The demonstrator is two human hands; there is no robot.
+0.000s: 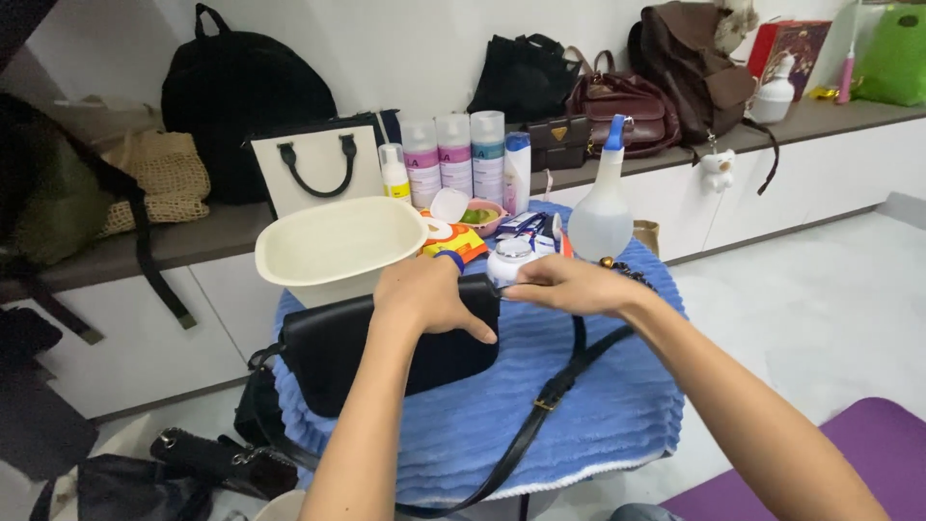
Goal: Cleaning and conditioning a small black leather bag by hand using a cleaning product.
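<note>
Here your left hand (pixel 424 294) lies flat on the top edge of a black shoulder bag (pixel 386 352), fingers spread over the leather and pressing it down rather than closed around anything. Your right hand (pixel 569 285) sits just beside it at the bag's upper right corner, fingertips pinched together on something small there; whether that is a zipper pull or the edge of the bag, you cannot tell from this angle. The bag lies on a blue ribbed towel (pixel 588 405) that covers a small round table, and its long black strap (pixel 555 391) runs diagonally down across the towel and off the front edge. Just behind your left hand stands a cream plastic basin (pixel 333 246). Just behind your right hand a clear spray bottle with a blue nozzle (pixel 601 207) stands upright, with a small white jar (pixel 511 259) near it. Further back, on the low shelf along the wall, a white tote with black handles (pixel 316 169) stands beside a row of upright bottles (pixel 453 154), and a black backpack (pixel 241 96) leans against the wall.
</note>
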